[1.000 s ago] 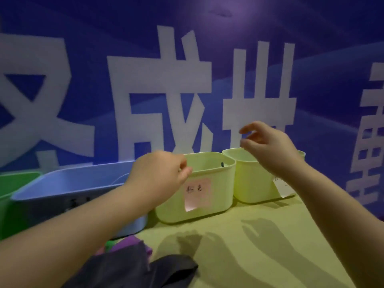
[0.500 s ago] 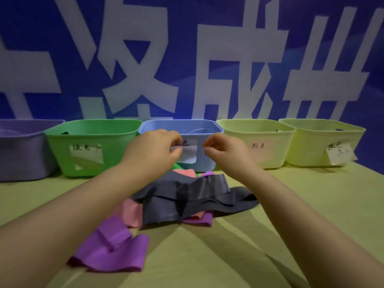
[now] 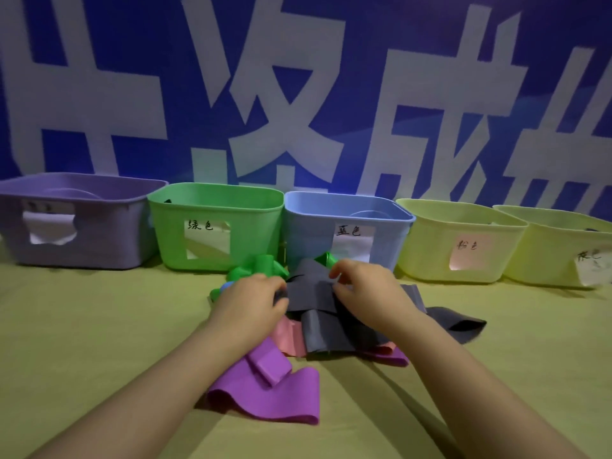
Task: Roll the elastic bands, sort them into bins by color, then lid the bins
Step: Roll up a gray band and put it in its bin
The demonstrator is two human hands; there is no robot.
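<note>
A heap of elastic bands lies on the table in front of the bins. A grey band (image 3: 311,293) is on top, over a pink band (image 3: 288,339), a purple band (image 3: 271,389) and a green band (image 3: 261,265). My left hand (image 3: 251,301) pinches the grey band's left edge. My right hand (image 3: 361,286) pinches the same band on its right side. Five open bins stand in a row behind: purple bin (image 3: 79,246), green bin (image 3: 255,207), blue bin (image 3: 311,233), a yellow bin with a pink label (image 3: 427,246) and a second yellow bin (image 3: 543,253).
A blue banner with large white characters (image 3: 298,94) rises right behind the bins. The yellow-green table (image 3: 99,342) stretches left and right of the heap. A round lid shape shows inside the purple bin and the blue bin.
The view swung left and down from the yellow bins to the band heap. Both hands dropped from above the bins onto the heap and took hold of the grey band.
</note>
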